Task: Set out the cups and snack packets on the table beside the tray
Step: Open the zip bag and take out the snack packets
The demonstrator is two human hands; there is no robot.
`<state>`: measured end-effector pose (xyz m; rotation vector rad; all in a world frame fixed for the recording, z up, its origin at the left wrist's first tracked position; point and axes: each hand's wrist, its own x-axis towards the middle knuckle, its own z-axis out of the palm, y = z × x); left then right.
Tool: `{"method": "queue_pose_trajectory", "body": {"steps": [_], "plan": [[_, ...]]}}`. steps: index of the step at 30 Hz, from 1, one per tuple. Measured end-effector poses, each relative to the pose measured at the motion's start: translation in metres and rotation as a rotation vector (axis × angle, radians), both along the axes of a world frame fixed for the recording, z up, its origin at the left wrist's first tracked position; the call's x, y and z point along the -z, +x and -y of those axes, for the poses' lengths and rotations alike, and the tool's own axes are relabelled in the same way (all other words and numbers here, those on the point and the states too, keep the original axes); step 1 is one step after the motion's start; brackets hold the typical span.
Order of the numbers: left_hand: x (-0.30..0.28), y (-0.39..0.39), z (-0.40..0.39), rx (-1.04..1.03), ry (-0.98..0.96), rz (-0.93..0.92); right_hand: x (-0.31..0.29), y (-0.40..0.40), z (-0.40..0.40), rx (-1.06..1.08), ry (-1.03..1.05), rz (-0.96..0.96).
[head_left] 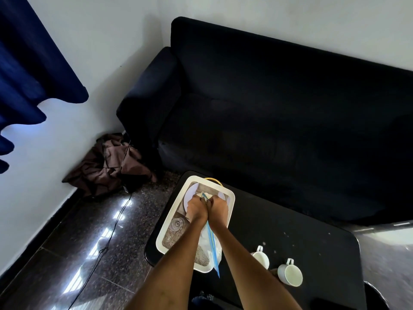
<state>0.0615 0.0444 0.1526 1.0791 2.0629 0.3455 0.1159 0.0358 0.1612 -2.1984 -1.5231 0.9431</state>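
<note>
A white tray lies on the black table, lined with a woven mat. Over its far half my left hand and my right hand are pressed together, both closed on the top edge of a clear snack packet with a blue strip, which hangs down between my forearms. Under my hands sits a white plate. A clear glass lid or cup rests on the mat by my left wrist. Two white cups stand on the table right of the tray.
A dark sofa stands behind the table. Brown cloth is heaped on the floor in the corner, with a black cable trailing over the glossy tiles. A blue curtain hangs at the upper left.
</note>
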Motion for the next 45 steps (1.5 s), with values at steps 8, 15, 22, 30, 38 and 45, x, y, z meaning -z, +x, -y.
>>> {"method": "queue_pose_trajectory", "body": {"steps": [8, 15, 22, 30, 38, 45], "plan": [[0.003, 0.005, 0.002, -0.096, 0.003, 0.007, 0.004, 0.003, 0.002, 0.089, 0.043, 0.017], [0.011, -0.004, 0.002, -0.082, 0.108, 0.068, 0.007, 0.003, -0.004, 0.018, -0.048, -0.013], [0.013, -0.010, 0.006, -0.086, -0.075, 0.085, 0.015, 0.007, -0.001, -0.109, -0.096, -0.030], [0.012, -0.011, 0.004, -0.020, -0.030, 0.034, 0.019, 0.011, -0.005, 0.017, -0.038, -0.048], [0.011, -0.015, 0.002, -0.158, 0.014, 0.049, 0.020, 0.014, 0.001, -0.035, -0.269, 0.014], [0.018, -0.009, 0.013, -0.066, -0.183, 0.145, 0.018, 0.019, -0.002, -0.083, -0.131, -0.073]]}}
